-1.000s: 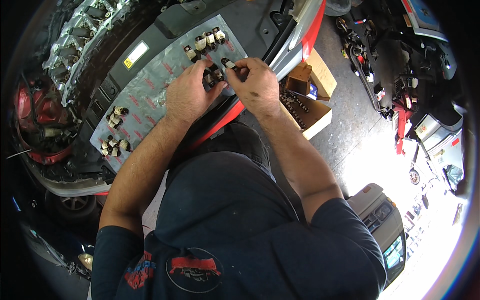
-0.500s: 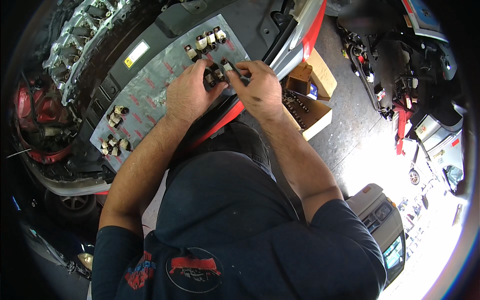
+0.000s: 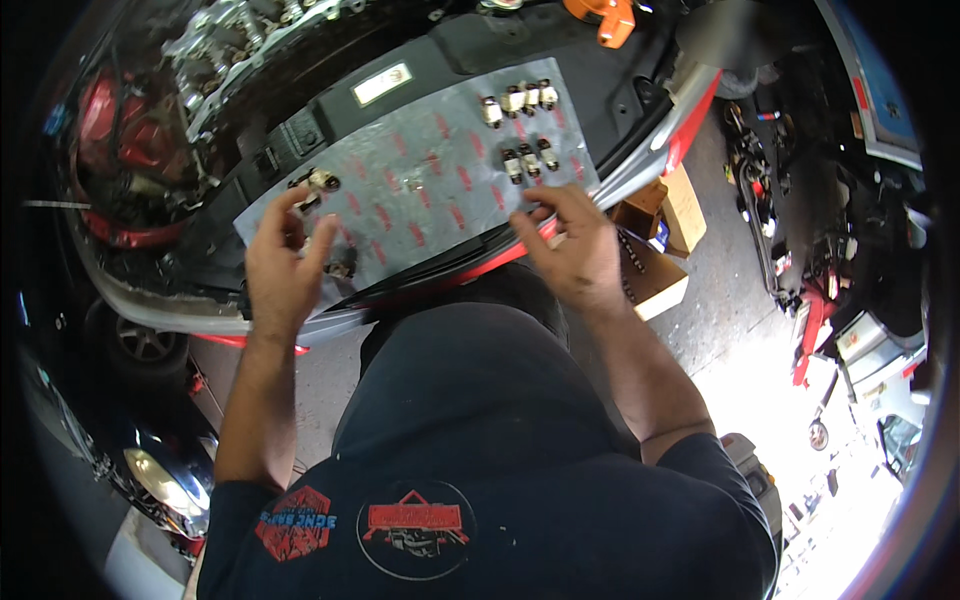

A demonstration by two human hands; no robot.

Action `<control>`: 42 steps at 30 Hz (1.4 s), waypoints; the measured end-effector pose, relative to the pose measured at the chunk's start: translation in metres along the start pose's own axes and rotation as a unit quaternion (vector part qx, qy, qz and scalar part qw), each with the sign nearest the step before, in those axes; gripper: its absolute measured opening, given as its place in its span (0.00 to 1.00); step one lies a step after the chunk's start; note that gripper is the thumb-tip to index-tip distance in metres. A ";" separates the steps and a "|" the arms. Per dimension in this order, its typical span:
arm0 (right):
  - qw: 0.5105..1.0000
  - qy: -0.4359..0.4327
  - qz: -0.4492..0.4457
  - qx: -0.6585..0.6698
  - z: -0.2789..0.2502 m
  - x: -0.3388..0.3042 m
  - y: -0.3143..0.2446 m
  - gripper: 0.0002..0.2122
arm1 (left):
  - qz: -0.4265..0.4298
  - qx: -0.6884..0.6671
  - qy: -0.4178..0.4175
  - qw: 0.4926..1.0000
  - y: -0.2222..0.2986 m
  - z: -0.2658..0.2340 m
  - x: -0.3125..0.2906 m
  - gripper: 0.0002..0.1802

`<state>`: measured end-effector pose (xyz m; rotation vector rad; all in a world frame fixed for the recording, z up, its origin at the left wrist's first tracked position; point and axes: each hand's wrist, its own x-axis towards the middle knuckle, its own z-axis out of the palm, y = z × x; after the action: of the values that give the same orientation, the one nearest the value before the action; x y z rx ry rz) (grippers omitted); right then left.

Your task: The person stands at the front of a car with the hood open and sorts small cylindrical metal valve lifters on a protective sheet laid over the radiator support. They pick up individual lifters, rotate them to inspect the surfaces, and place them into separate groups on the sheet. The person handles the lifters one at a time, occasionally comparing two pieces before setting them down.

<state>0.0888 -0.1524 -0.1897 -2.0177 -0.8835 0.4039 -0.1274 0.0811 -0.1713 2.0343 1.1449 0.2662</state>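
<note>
My left hand [image 3: 283,265] reaches over the left end of a grey sheet with red print [image 3: 415,200], thumb and forefinger apart. Just beyond its fingertips lie small dark-and-cream cylindrical parts [image 3: 323,180]; another small part [image 3: 343,269] sits by the thumb, and the hand hides some of this group. Toward the sheet's right end my right hand [image 3: 575,248] hovers at the near edge, fingers loosely bent and thumb apart, with nothing visible between them. Beyond it stand three similar parts in a row [image 3: 530,160], and behind them a further row of several [image 3: 516,101].
The sheet rests on a car's black front panel [image 3: 450,45], with the red-and-silver bumper [image 3: 672,140] along its near side. An engine head [image 3: 215,50] shows at the upper left. An orange tool [image 3: 606,20] lies at the top; an open cardboard box [image 3: 660,290] stands on the floor at right.
My left hand has gone from the right-hand rows to the group at the left. The right hand has let go of a part, now standing in the nearer row. The view has shifted.
</note>
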 end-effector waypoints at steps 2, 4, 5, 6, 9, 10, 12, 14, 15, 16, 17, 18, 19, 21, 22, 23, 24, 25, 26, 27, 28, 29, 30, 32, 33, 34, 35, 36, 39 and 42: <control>0.995 -0.085 -0.033 0.028 0.025 -0.001 -0.016 0.13 | -0.024 0.012 0.053 0.998 -0.023 -0.029 -0.012 0.20; 0.984 -0.142 -0.104 0.022 0.059 0.005 -0.029 0.14 | -0.042 0.012 0.082 0.996 -0.042 -0.047 -0.025 0.19; 0.976 -0.162 -0.143 0.014 0.077 0.008 -0.035 0.14 | -0.048 -0.008 0.085 0.995 -0.050 -0.051 -0.032 0.19; 0.966 -0.183 -0.181 0.006 0.093 0.008 -0.041 0.15 | -0.053 -0.029 0.087 0.994 -0.057 -0.053 -0.039 0.19; 0.948 -0.229 -0.209 -0.063 0.132 0.002 -0.054 0.16 | -0.060 -0.073 0.080 0.992 -0.070 -0.052 -0.063 0.18; 0.946 -0.239 -0.202 -0.085 0.142 -0.002 -0.057 0.16 | -0.047 -0.084 0.076 0.992 -0.073 -0.052 -0.070 0.19; 0.939 -0.260 -0.182 -0.131 0.158 -0.008 -0.061 0.17 | -0.062 -0.081 0.052 0.993 -0.079 -0.051 -0.079 0.19; 0.944 -0.247 -0.173 -0.137 0.167 -0.011 -0.061 0.15 | -0.063 -0.085 0.032 0.994 -0.082 -0.047 -0.089 0.20; 0.946 -0.241 -0.166 -0.142 0.170 -0.012 -0.060 0.14 | -0.066 -0.084 0.020 0.994 -0.084 -0.047 -0.093 0.21; 0.948 -0.244 -0.152 -0.136 0.172 -0.013 -0.059 0.13 | -0.076 -0.082 0.007 0.994 -0.086 -0.046 -0.095 0.21; 0.951 -0.241 -0.144 -0.127 0.173 -0.013 -0.058 0.13 | -0.073 -0.084 -0.003 0.994 -0.087 -0.045 -0.096 0.21; 0.955 -0.236 -0.135 -0.117 0.174 -0.012 -0.058 0.12 | -0.069 -0.086 -0.014 0.994 -0.088 -0.045 -0.095 0.21; 0.961 -0.242 -0.094 -0.091 0.173 -0.011 -0.059 0.12 | -0.069 -0.092 -0.025 0.993 -0.089 -0.043 -0.093 0.21; 0.965 -0.259 0.004 -0.050 0.170 -0.010 -0.063 0.13 | -0.040 -0.098 -0.044 0.993 -0.087 -0.043 -0.087 0.21; 0.958 -0.281 0.052 -0.012 0.166 -0.010 -0.066 0.13 | -0.051 -0.092 -0.064 0.992 -0.085 -0.042 -0.084 0.21; 0.943 -0.310 0.116 0.015 0.160 -0.009 -0.069 0.13 | -0.014 -0.102 -0.060 0.993 -0.081 -0.042 -0.080 0.21; 0.923 -0.337 0.179 0.042 0.154 -0.008 -0.073 0.13 | 0.003 -0.107 -0.076 0.991 -0.078 -0.042 -0.075 0.21; 0.919 -0.337 0.192 0.074 0.146 -0.010 -0.078 0.13 | 0.021 -0.113 -0.092 0.989 -0.074 -0.043 -0.071 0.21; 0.913 -0.336 0.206 0.105 0.138 -0.013 -0.083 0.13 | 0.039 -0.119 -0.108 0.986 -0.069 -0.045 -0.066 0.22; 0.908 -0.334 0.208 0.146 0.130 -0.016 -0.087 0.14 | 0.064 -0.114 -0.119 0.984 -0.064 -0.047 -0.063 0.22; 0.900 -0.334 0.227 0.162 0.123 -0.018 -0.091 0.13 | 0.088 -0.109 -0.130 0.982 -0.060 -0.049 -0.061 0.21; 0.893 -0.335 0.233 0.189 0.117 -0.019 -0.095 0.13 | 0.119 -0.107 -0.136 0.978 -0.056 -0.051 -0.059 0.21; 0.885 -0.335 0.240 0.215 0.112 -0.021 -0.098 0.13 | 0.136 -0.107 -0.139 0.975 -0.053 -0.053 -0.058 0.21; 0.878 -0.324 0.256 0.241 0.102 -0.026 -0.103 0.12 | 0.182 -0.110 -0.137 0.967 -0.047 -0.055 -0.058 0.19; 0.875 -0.318 0.263 0.254 0.098 -0.027 -0.105 0.12 | 0.192 -0.112 -0.141 0.965 -0.045 -0.057 -0.058 0.18; 0.872 -0.322 0.260 0.261 0.095 -0.027 -0.106 0.12 | 0.202 -0.113 -0.144 0.962 -0.044 -0.058 -0.059 0.17; 0.869 -0.326 0.257 0.268 0.092 -0.028 -0.107 0.12 | 0.211 -0.114 -0.146 0.960 -0.042 -0.058 -0.061 0.16; 0.866 -0.331 0.253 0.275 0.090 -0.028 -0.108 0.12 | 0.219 -0.118 -0.139 0.958 -0.041 -0.058 -0.062 0.16; 0.861 -0.336 0.256 0.283 0.086 -0.030 -0.111 0.12 | 0.240 -0.127 -0.121 0.955 -0.039 -0.058 -0.064 0.14; 0.848 -0.340 0.257 0.314 0.087 -0.031 -0.113 0.13 | 0.252 -0.129 -0.110 0.953 -0.039 -0.060 -0.066 0.14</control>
<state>-0.0317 -0.0819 -0.1470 -1.4443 -0.4668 1.5660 -0.2209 0.0714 -0.1469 2.0276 0.4151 0.4035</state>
